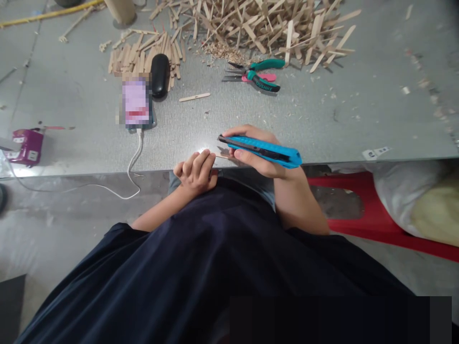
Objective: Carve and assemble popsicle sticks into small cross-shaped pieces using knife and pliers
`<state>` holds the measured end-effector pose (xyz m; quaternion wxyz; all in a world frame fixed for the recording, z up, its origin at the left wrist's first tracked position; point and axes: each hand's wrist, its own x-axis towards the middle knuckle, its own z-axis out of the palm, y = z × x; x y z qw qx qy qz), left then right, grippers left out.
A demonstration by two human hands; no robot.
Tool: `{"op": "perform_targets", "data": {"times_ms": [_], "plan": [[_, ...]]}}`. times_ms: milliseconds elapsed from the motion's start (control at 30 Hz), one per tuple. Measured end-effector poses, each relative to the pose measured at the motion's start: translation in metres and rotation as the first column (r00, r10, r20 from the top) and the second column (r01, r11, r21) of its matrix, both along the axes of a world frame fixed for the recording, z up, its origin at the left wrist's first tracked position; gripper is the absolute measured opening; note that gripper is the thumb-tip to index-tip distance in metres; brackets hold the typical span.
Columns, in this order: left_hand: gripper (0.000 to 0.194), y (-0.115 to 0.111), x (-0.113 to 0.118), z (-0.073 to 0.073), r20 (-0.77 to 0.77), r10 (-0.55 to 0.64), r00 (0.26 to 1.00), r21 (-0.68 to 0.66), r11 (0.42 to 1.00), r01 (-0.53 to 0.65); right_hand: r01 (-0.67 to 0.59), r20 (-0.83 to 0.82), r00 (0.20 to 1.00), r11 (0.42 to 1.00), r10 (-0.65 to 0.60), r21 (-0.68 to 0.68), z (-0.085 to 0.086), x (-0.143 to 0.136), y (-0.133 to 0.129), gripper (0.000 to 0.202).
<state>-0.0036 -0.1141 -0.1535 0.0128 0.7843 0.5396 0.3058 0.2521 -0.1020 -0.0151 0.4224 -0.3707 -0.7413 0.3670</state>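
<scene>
My right hand is wrapped round a blue utility knife, its black tip pointing left over the table's front edge. Just left of it, my left hand is closed with its fingers curled at the edge. A thin wooden stick, seen almost edge-on, juts from the left fingertips toward the right hand; most of it is hidden. A single craft stick with a dark mark at its middle lies on the table beyond the left hand.
Green-handled pliers lie across a pink-handled tool. Behind them is a large heap of craft sticks. At left are a black case, a phone on a white cable, and a purple packet. A red stool stands at right.
</scene>
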Motion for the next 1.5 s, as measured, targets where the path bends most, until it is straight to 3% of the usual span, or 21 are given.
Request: {"op": "perform_targets", "data": {"times_ms": [167,400,600,833,1100,1267,1500], "plan": [[0.053,-0.002,0.002,0.000,-0.051,0.012,0.999,0.179,0.984,-0.003,-0.009,0.007,1.000,0.999,0.009,-0.030,0.001,-0.002,-0.004,0.041],[0.057,-0.004,0.002,0.002,-0.058,0.015,0.998,0.213,0.977,-0.002,-0.055,-0.022,0.998,0.998,0.056,0.018,-0.003,-0.001,-0.004,0.041],[0.058,-0.003,0.001,0.004,-0.092,0.026,0.995,0.339,0.941,0.007,-0.053,-0.020,0.998,0.997,0.054,0.051,-0.003,-0.002,-0.004,0.040],[0.052,-0.003,0.001,0.010,-0.064,-0.033,0.997,0.158,0.986,0.043,-0.066,-0.051,0.996,0.997,0.067,0.026,-0.007,-0.001,-0.002,0.041],[0.049,-0.011,0.000,0.035,-0.140,-0.135,0.981,0.166,0.973,0.158,-0.032,-0.016,0.999,0.999,0.032,0.009,-0.006,-0.001,-0.002,0.043],[0.046,-0.014,0.006,0.048,-0.198,-0.158,0.967,0.225,0.953,0.202,-0.024,0.008,1.000,0.997,0.023,0.075,-0.004,-0.001,-0.001,0.042],[0.044,-0.015,0.001,0.049,-0.235,-0.289,0.928,0.057,0.949,0.310,-0.005,0.005,1.000,1.000,0.005,-0.001,-0.003,-0.002,-0.004,0.043]]}}
